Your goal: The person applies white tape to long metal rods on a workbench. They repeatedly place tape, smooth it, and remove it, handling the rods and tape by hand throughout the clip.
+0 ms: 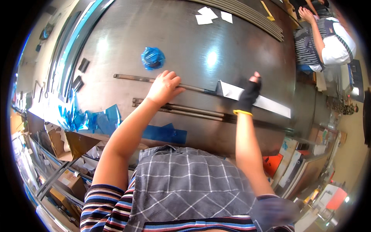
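A long thin metal bar (pixel 135 77) lies crosswise on the metal tabletop. My bare left hand (pixel 166 88) is closed over it, left of the middle, with the fingers over its far side. My right hand (pixel 250 92) wears a dark fingerless glove and a yellow wristband. It is over a long white strip (pixel 272 105) at the bar's right part, blurred, with one fingertip pointing away from me. Whether it grips anything I cannot make out. Nearer to me, more metal bars (pixel 193 111) lie side by side, roughly parallel to the first.
A crumpled ball of blue film (pixel 153 58) sits beyond my left hand. More blue film (pixel 89 118) lies at the near left edge. White paper pieces (pixel 206 16) and a bundle of grey bars (pixel 247 17) are at the far side. Another person (pixel 328 42) is at the far right.
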